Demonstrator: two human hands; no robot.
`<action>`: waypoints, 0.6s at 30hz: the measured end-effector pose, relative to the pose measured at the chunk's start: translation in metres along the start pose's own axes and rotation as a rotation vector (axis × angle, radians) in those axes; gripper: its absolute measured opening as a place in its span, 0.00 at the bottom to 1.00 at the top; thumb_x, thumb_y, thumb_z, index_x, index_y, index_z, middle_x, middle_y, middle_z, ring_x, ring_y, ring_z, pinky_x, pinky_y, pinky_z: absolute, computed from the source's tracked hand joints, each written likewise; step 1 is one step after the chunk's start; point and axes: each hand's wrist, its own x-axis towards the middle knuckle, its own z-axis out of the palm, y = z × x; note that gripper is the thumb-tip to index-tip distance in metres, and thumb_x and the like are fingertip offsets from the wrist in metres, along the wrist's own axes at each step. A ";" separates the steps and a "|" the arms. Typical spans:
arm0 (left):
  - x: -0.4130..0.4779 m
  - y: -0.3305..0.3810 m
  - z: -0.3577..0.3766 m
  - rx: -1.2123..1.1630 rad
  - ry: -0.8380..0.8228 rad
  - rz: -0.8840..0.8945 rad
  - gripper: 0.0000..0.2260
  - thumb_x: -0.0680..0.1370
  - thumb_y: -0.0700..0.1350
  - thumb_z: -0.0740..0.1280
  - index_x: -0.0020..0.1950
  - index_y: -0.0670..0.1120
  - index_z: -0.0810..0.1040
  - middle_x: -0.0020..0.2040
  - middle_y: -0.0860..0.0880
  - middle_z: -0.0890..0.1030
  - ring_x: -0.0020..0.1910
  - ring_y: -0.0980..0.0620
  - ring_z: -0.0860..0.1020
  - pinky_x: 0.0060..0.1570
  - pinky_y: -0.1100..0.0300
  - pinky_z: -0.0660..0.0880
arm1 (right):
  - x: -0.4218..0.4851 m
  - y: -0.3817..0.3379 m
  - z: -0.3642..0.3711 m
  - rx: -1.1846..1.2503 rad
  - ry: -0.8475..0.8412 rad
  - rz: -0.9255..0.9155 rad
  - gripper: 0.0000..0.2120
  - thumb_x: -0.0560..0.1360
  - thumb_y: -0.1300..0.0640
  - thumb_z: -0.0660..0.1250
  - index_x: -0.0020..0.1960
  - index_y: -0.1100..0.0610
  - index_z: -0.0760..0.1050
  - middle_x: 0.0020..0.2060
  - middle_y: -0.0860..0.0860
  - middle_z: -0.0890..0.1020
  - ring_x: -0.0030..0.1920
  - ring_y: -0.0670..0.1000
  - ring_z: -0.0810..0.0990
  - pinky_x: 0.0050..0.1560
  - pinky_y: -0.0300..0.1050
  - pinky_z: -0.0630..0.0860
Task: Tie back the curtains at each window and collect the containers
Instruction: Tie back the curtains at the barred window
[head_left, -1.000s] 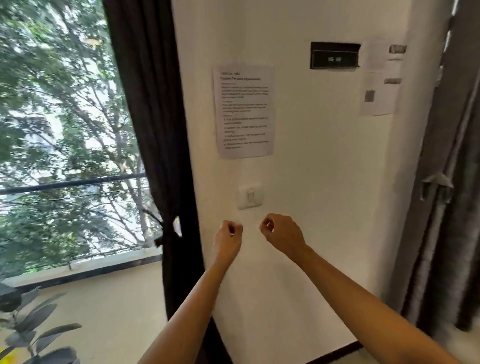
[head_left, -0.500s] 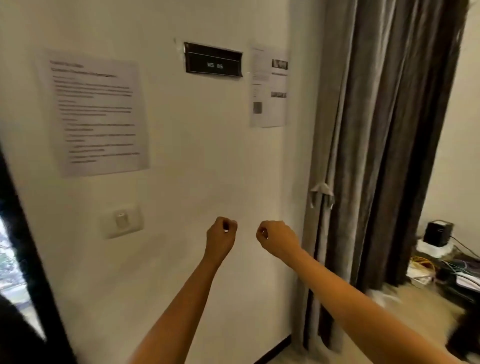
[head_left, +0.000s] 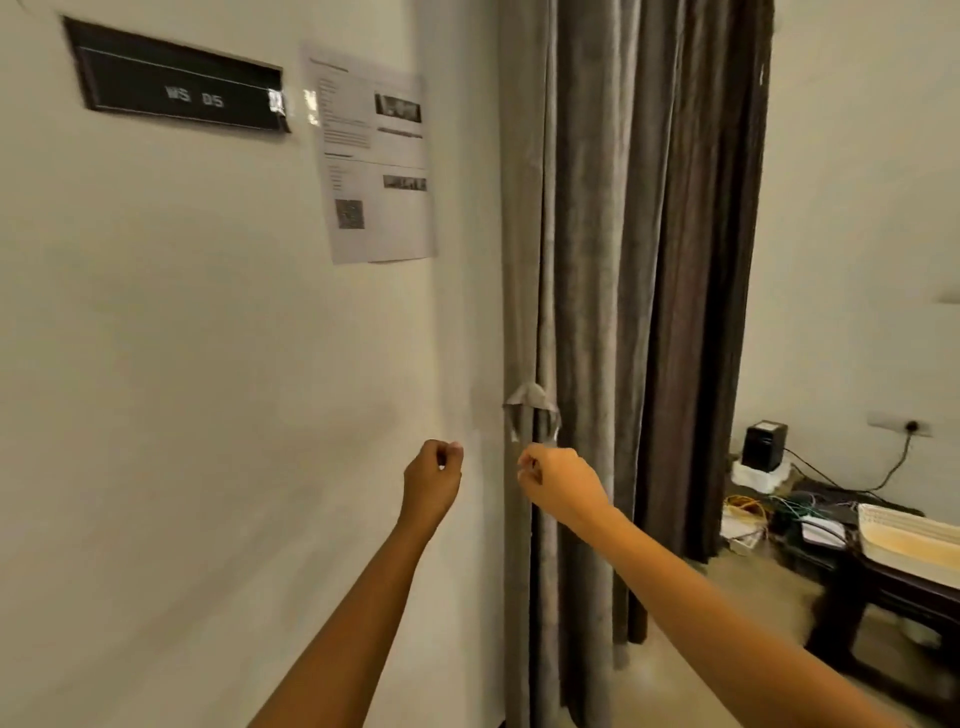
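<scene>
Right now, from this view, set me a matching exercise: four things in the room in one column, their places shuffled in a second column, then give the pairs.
Things
1. black sign
2. printed sheet
3. pale tie
4. woven basket

Places
A. on the dark table at the far right
B. on the left edge of the grey curtain, just above the right hand
C. high on the wall, left of the sheet
D. on the wall, between the sign and the curtain

Pairs: 1-C, 2-D, 3-B, 4-A
</scene>
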 end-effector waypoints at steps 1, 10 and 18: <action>0.013 0.002 0.013 -0.004 -0.008 0.004 0.11 0.80 0.52 0.60 0.51 0.44 0.74 0.48 0.46 0.79 0.48 0.47 0.79 0.51 0.53 0.76 | 0.013 0.014 -0.002 0.005 0.008 0.014 0.09 0.77 0.55 0.61 0.55 0.57 0.75 0.47 0.53 0.82 0.46 0.57 0.81 0.45 0.52 0.79; 0.124 0.038 0.104 0.004 -0.006 0.060 0.10 0.80 0.50 0.60 0.51 0.43 0.72 0.47 0.45 0.77 0.45 0.50 0.75 0.45 0.61 0.69 | 0.128 0.102 -0.031 0.017 0.093 0.045 0.08 0.76 0.54 0.63 0.53 0.55 0.75 0.41 0.51 0.82 0.40 0.54 0.81 0.43 0.53 0.80; 0.204 0.083 0.157 0.047 0.091 0.190 0.10 0.79 0.49 0.62 0.50 0.43 0.72 0.49 0.46 0.75 0.46 0.51 0.75 0.43 0.63 0.71 | 0.218 0.162 -0.053 0.049 0.194 -0.019 0.11 0.77 0.55 0.63 0.57 0.56 0.76 0.43 0.52 0.83 0.44 0.54 0.81 0.45 0.52 0.80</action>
